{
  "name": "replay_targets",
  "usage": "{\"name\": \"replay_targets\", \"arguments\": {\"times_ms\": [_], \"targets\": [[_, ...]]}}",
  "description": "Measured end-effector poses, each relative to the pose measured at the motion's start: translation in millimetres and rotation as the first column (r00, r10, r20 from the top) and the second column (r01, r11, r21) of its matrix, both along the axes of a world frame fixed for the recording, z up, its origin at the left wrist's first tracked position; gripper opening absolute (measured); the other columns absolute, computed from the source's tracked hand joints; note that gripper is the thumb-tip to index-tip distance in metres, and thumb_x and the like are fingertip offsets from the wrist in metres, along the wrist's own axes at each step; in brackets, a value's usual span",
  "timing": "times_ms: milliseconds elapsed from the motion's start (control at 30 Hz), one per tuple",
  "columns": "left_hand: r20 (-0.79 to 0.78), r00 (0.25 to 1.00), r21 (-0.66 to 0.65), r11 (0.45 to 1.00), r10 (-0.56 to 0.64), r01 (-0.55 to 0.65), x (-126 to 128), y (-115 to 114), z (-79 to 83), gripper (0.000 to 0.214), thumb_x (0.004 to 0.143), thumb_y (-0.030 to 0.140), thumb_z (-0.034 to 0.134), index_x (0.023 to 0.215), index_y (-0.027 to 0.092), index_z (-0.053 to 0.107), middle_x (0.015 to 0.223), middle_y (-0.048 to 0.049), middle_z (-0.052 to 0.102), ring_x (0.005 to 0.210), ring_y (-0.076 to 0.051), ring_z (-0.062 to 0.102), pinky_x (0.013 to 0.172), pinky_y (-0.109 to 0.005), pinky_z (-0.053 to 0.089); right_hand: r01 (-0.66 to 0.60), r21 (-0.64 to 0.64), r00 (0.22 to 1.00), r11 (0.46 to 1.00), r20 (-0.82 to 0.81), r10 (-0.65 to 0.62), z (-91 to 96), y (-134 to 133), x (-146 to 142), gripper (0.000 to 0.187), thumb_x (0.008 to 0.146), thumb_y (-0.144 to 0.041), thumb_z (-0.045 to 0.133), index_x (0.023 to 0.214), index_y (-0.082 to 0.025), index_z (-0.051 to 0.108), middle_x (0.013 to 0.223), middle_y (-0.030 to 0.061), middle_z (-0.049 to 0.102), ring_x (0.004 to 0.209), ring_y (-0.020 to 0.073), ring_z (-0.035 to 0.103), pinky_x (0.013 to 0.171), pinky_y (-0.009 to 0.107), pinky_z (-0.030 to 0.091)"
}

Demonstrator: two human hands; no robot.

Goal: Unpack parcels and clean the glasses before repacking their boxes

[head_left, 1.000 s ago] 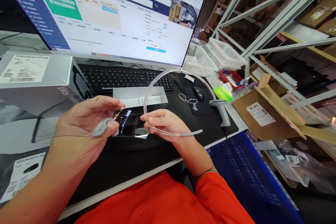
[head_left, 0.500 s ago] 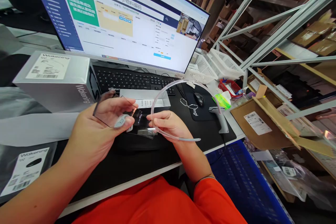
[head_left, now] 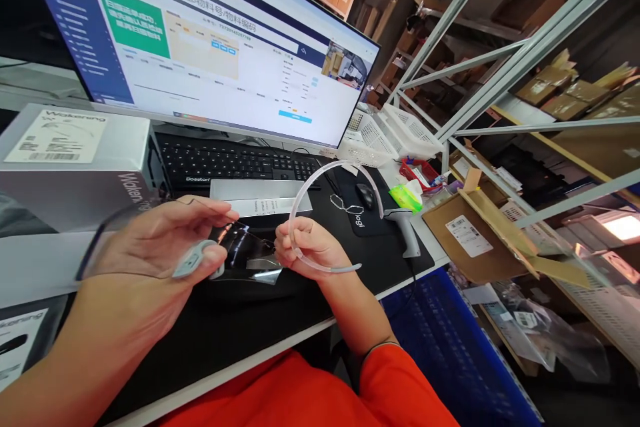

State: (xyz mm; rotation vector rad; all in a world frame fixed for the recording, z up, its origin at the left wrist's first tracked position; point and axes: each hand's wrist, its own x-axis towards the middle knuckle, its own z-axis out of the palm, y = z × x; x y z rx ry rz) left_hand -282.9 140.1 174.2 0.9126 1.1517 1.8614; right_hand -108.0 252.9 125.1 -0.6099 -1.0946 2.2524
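Note:
My left hand (head_left: pixel 160 240) is closed on a small grey pad (head_left: pixel 193 259) at one end of a clear curved band (head_left: pixel 330 173), pinching it between thumb and fingers. My right hand (head_left: pixel 310 247) grips the band lower down, near its other grey-tipped end (head_left: pixel 345 269). The band arcs up over the desk between my hands. A shiny dark film wrapper (head_left: pixel 245 250) hangs between both hands. Just behind them lies an open shallow grey box tray (head_left: pixel 260 190).
A monitor (head_left: pixel 210 47) and black keyboard (head_left: pixel 235 161) stand behind. A grey product box (head_left: pixel 70 160) sits at the left. Mouse (head_left: pixel 367 195), barcode scanner (head_left: pixel 404 228), white baskets (head_left: pixel 395 133) and cardboard boxes (head_left: pixel 475 233) crowd the right; metal shelving (head_left: pixel 500 80) beyond.
The view tilted and shifted slightly left. Both hands kept their grip; the band's arc turned more edge-on and my left hand dropped a little.

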Motion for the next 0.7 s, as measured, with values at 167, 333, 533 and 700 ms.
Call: {"name": "replay_targets", "arguments": {"times_ms": [167,333,533,700], "targets": [[-0.007,0.998,-0.108,0.992,0.059,-0.059,2,-4,-5.7,0.038,0.060,0.034,0.098,0.095,0.032,0.084,0.110,-0.0027,0.078,0.103,-0.023,0.071,0.093,-0.029,0.067,0.006,0.018,0.999,1.000,-0.036,-0.005,2.2,0,1,0.053,0.049,-0.052,0.111,0.078,-0.020,0.080,0.064,-0.0030,0.067,0.051,0.0073,0.051,0.054,0.022,0.044],[-0.051,0.994,-0.128,0.987,0.093,-0.099,6,-7,-8.4,0.040,0.061,0.039,0.099,0.097,0.032,0.083,0.111,-0.0016,0.077,0.103,-0.021,0.069,0.085,-0.024,0.065,0.006,0.028,1.000,1.000,-0.031,-0.006,5.5,-3,5,0.052,0.055,-0.049,0.110,0.089,-0.020,0.085,0.073,-0.0004,0.076,0.057,0.0083,0.062,0.059,0.020,0.052],[-0.073,0.993,-0.114,0.988,0.095,-0.103,7,-7,-7.9,0.036,0.062,0.032,0.095,0.095,0.031,0.081,0.109,0.0003,0.076,0.097,-0.013,0.068,0.076,-0.010,0.058,0.045,0.002,0.999,0.999,-0.027,-0.044,11.3,-11,7,0.049,0.054,-0.046,0.111,0.088,-0.021,0.088,0.077,0.0007,0.080,0.061,0.0083,0.068,0.062,0.018,0.058],[-0.106,0.991,-0.132,0.986,0.085,-0.099,7,-6,-9.5,0.040,0.063,0.033,0.097,0.099,0.030,0.080,0.111,0.0002,0.075,0.099,-0.011,0.069,0.087,-0.008,0.058,0.016,0.021,0.998,1.000,-0.057,-0.015,11.1,-12,9,0.044,0.057,-0.045,0.111,0.088,-0.021,0.089,0.078,0.0010,0.081,0.062,0.0075,0.070,0.063,0.016,0.059]]}}
